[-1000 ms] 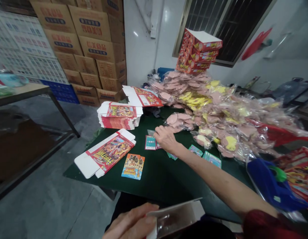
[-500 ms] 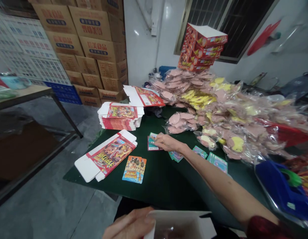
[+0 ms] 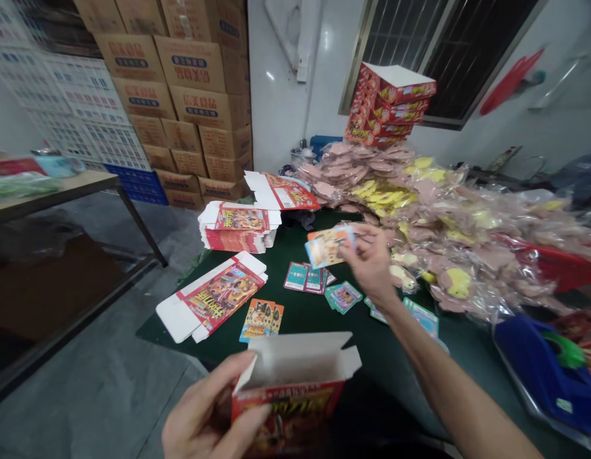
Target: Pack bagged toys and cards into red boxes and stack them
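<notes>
My left hand grips an open red printed carton at the bottom of the view, its white flaps up. My right hand is raised above the green table and pinches a card with a colourful face. Below it lie small stacks of cards and more teal-edged cards. A flat unfolded carton and an orange card pack lie to the left.
A stack of flat cartons sits at the table's back left. A big heap of bagged pink and yellow snacks fills the right, with red boxes on top. Brown shipping boxes stand behind. A blue object lies at right.
My right hand lifted a card from the table stacks and raised it. My left hand brought the open carton up into view.
</notes>
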Motion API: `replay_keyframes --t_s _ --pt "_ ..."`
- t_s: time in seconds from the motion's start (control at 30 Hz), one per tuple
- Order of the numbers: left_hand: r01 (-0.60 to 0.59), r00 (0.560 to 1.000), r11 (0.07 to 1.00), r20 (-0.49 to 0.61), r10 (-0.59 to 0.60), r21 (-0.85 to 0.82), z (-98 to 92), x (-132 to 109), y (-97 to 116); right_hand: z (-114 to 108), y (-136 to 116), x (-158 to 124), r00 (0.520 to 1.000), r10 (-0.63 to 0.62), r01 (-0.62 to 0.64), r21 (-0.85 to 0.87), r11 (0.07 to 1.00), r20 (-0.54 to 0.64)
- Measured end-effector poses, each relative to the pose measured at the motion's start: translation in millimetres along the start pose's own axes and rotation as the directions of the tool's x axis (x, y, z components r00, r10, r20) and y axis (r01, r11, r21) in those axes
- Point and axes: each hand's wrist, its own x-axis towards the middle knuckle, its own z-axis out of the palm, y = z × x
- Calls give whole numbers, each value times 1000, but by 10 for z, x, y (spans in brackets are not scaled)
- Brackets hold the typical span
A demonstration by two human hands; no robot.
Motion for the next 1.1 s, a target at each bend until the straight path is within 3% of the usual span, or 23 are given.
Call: replay_keyframes --t_s 0.07,0.13,0.2,0.27,0.4,0.5,0.63,0.77,0.87,1.0,1.1 --pt "49 999 987 16 -47 -153 81 87 -8 -419 -353 -19 982 140 -88 359 929 -123" --pt "105 994 937 24 -103 -332 218 174 18 -780 -726 -138 969 189 -75 542 837 -157" --pt "174 985 855 86 -151 -489 375 240 53 -1010 -1029 -310 991 121 -74 550 832 -51" --pt "227 973 774 168 -157 -591 515 274 72 -1089 -1199 -470 999 4 -18 432 902 33" --pt "253 963 714 242 -121 -653 671 263 29 -1001 -1212 -624 977 -178 172 54 984 116" --pt "251 962 721 249 -112 -646 688 237 -25 -948 -1167 -656 973 -179 196 -105 975 148" --pt "223 969 727 228 -94 -649 667 229 -48 -940 -1159 -671 978 -169 188 -161 969 126" --pt "251 958 720 274 -87 -647 647 233 -45 -930 -1111 -650 946 -298 318 -184 930 127" --pt "267 949 706 308 -72 -656 636 237 -50 -905 -1069 -661 911 -364 399 -194 896 192" --pt "282 941 693 334 -64 -663 642 252 -48 -709 -1056 -740 877 -437 477 -252 842 199" --pt "261 950 701 305 -64 -664 652 241 -70 -505 -1061 -811 899 -406 437 -355 826 161"
